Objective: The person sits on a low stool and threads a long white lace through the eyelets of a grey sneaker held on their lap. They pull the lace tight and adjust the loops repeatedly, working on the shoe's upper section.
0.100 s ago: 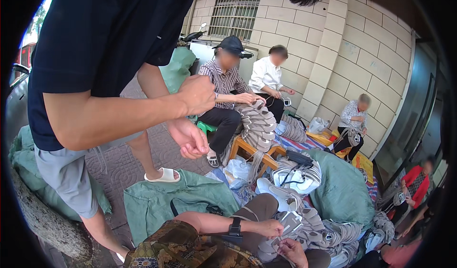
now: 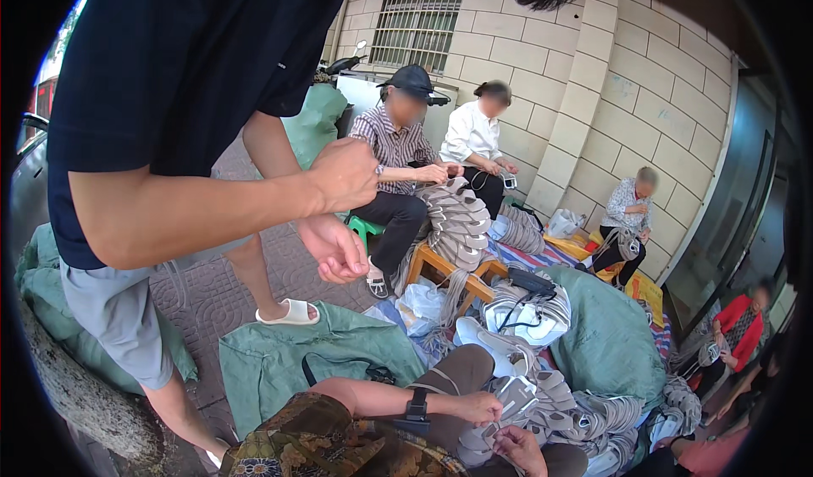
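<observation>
Over my lap, a grey shoe upper (image 2: 479, 441) lies between my hands. My left hand (image 2: 479, 407), below a black wrist strap, is closed in a pinch at its far side; what sits in the fingertips is too small to make out. My right hand (image 2: 521, 450) is closed too, thumb and fingers together at the upper's right edge, perhaps on a thin lace that I cannot make out. Just right of them, more grey and white shoe uppers (image 2: 542, 405) lie stacked, partly hidden by one another.
A standing person in a dark shirt (image 2: 178, 96) leans in from the left. A green sack (image 2: 313, 358) lies ahead, a full green sack (image 2: 605, 341) to the right. Beyond is a wooden stool (image 2: 478, 289) with stacked uppers. Several seated people work along the wall.
The standing person's raised fist has shifted slightly left and down. My own hands have hardly moved.
</observation>
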The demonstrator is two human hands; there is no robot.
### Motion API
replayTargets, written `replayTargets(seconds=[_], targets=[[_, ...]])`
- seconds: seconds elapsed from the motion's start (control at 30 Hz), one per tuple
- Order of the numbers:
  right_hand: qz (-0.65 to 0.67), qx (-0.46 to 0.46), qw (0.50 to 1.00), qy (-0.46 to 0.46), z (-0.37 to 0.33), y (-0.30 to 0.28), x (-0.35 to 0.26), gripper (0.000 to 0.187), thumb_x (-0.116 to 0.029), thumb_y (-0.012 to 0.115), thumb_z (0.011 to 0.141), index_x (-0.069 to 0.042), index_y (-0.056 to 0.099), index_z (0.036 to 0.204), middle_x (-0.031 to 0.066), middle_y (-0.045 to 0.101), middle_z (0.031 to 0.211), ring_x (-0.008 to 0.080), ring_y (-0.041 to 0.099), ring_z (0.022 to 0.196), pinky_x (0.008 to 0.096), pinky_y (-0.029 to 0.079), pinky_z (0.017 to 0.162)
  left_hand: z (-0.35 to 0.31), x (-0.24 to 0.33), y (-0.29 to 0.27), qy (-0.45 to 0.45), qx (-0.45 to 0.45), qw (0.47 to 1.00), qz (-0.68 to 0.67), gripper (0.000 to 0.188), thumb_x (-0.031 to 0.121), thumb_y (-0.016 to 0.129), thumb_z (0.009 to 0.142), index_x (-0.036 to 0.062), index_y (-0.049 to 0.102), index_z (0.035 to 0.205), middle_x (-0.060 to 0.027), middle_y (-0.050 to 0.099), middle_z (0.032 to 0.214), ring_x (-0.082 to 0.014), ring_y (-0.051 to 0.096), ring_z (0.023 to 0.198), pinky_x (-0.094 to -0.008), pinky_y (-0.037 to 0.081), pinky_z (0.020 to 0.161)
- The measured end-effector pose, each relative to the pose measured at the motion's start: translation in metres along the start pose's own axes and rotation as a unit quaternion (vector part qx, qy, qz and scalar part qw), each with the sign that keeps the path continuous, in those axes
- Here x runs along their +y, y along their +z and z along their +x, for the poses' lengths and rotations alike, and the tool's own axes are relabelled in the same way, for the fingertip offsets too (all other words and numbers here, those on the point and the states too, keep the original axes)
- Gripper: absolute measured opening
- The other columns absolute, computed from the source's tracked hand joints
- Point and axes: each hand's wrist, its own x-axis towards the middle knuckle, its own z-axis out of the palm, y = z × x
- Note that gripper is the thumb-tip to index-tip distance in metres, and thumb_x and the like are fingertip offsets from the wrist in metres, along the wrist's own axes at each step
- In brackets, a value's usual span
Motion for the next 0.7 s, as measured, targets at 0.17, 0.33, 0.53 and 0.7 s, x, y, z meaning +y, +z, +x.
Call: replayTargets(seconds=[0.17, 0.33, 0.53, 0.7], targets=[[-0.009, 0.017, 1.0, 0.012, -0.005, 0.007, -0.013, 0.012, -0.007, 0.05, 0.089, -0.005, 0.062, 0.093, -0.004, 0.053, 0.072, 0.0049, 0.047, 0.062, 0.0187, 0.037, 0.055, -0.006, 0.004, -0.001, 0.0, -0.001, 1.0, 0.001, 0.019, 0.006, 0.047, 0.076, -0.0013, 0.062, 0.085, -0.0089, 0.063, 0.063, -0.0156, 0.061, 0.051, -0.029, 0.047, 0.047], [-0.034, 0.003, 0.999, 0.017, 0.001, 0.004, -0.004, 0.013, -0.007, 0.052, 0.088, -0.004, 0.063, 0.095, -0.0018, 0.056, 0.077, 0.0063, 0.05, 0.065, 0.0196, 0.039, 0.056, -0.008, 0.003, -0.004, -0.011, -0.002, 1.0, -0.01, 0.019, 0.006, 0.047, 0.076, -0.0019, 0.062, 0.086, -0.0096, 0.063, 0.064, -0.016, 0.062, 0.053, -0.0286, 0.048, 0.049], [-0.03, -0.007, 0.999, 0.034, 0.019, -0.006, 0.002, 0.009, -0.002, 0.055, 0.088, 0.002, 0.061, 0.093, 0.0049, 0.063, 0.075, 0.0104, 0.059, 0.068, 0.024, 0.049, 0.063, 0.002, 0.02, -0.01, -0.018, -0.004, 0.998, -0.055, 0.019, 0.006, 0.047, 0.077, -0.0025, 0.061, 0.086, -0.0092, 0.062, 0.064, -0.015, 0.061, 0.054, -0.0281, 0.048, 0.048], [-0.011, 0.025, 0.999, 0.017, 0.009, -0.009, -0.013, 0.009, -0.004, 0.055, 0.089, 0.001, 0.062, 0.092, 0.0026, 0.062, 0.075, 0.0091, 0.058, 0.068, 0.0234, 0.049, 0.063, 0.017, 0.018, -0.009, -0.004, -0.02, 0.999, -0.039, 0.015, 0.006, 0.049, 0.078, 0.0005, 0.061, 0.086, -0.0067, 0.06, 0.064, -0.0129, 0.06, 0.055, -0.0274, 0.047, 0.047]])
